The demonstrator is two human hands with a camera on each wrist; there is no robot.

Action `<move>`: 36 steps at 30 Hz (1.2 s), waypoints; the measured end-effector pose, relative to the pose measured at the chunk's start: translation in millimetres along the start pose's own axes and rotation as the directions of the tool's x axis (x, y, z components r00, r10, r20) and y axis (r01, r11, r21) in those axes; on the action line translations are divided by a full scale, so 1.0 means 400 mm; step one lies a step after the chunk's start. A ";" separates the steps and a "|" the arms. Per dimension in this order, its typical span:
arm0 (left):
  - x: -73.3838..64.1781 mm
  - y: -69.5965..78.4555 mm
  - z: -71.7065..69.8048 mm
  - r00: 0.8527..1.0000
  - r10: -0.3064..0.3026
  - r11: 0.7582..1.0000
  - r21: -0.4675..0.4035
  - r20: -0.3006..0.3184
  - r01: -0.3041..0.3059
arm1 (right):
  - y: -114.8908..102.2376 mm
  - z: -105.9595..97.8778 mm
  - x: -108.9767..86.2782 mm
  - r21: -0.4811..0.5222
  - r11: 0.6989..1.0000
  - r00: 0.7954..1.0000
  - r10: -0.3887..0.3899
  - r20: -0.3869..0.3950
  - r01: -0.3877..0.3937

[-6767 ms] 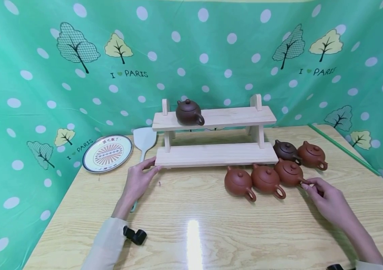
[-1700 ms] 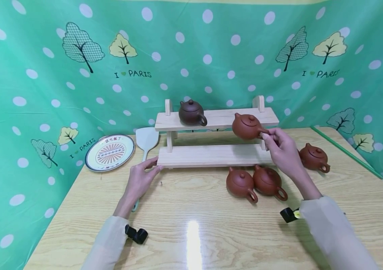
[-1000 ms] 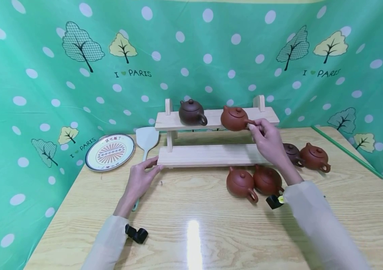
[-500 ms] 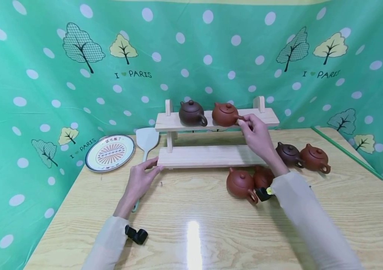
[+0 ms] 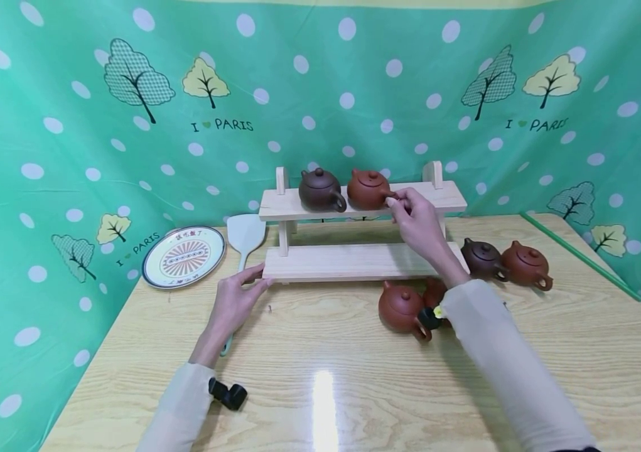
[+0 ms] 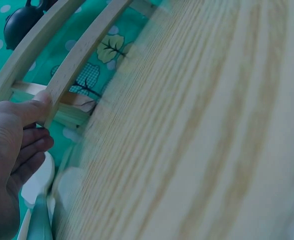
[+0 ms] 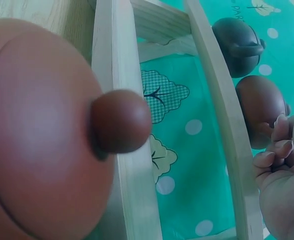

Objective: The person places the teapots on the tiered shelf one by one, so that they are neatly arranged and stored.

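Observation:
My right hand [image 5: 417,220] pinches the handle of a red-brown teapot [image 5: 366,190] on the upper board of a two-tier wooden shelf [image 5: 348,262]. Just left of that pot stands a dark brown teapot [image 5: 319,190]; in the right wrist view the red-brown teapot [image 7: 261,102] sits close beside the dark one [image 7: 237,46]. At the lower board's left end, my left hand [image 5: 235,306] grips the wood; its thumb lies on the board in the left wrist view, where the left hand [image 6: 12,150] shows at the left edge.
In front of the shelf stand two red-brown teapots, the nearer one [image 5: 400,307] partly covering the other, which my right sleeve also hides. Right of the shelf are a dark teapot [image 5: 483,258] and a red-brown teapot [image 5: 525,263]. A plate [image 5: 184,257], a spatula [image 5: 245,232] and a green stick [image 5: 580,254] lie around.
My right hand has lifted the red-brown teapot from the table beside the shelf, carried it up and left, and brought it onto the upper board next to the dark teapot. My left hand has stayed put.

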State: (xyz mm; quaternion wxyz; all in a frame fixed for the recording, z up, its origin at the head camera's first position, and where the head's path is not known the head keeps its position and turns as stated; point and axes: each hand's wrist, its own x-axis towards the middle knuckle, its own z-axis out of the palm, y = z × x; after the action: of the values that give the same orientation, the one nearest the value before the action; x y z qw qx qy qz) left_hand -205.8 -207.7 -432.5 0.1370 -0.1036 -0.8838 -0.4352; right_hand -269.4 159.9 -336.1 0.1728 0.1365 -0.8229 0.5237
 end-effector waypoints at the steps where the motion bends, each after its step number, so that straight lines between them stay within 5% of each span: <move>1: 0.000 0.000 0.000 1.000 0.001 1.000 0.000 0.000 -0.001 | 0.000 0.001 0.002 -0.001 1.000 1.000 0.003 -0.001 -0.003; 22: 0.001 -0.001 0.000 1.000 -0.005 1.000 0.018 0.000 0.005 | -0.016 0.014 0.015 0.011 0.999 0.999 0.045 -0.001 -0.045; 36: 0.000 -0.004 -0.001 1.000 0.007 1.000 0.000 -0.002 -0.007 | -0.004 -0.028 -0.021 0.055 0.995 0.996 0.086 0.029 -0.088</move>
State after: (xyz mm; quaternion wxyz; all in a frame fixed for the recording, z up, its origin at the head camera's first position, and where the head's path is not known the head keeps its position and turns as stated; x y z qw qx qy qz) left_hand -206.2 -209.1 -433.5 0.1395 -0.1065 -0.8832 -0.4350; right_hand -259.6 169.8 -333.9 0.1348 0.1124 -0.8152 0.5519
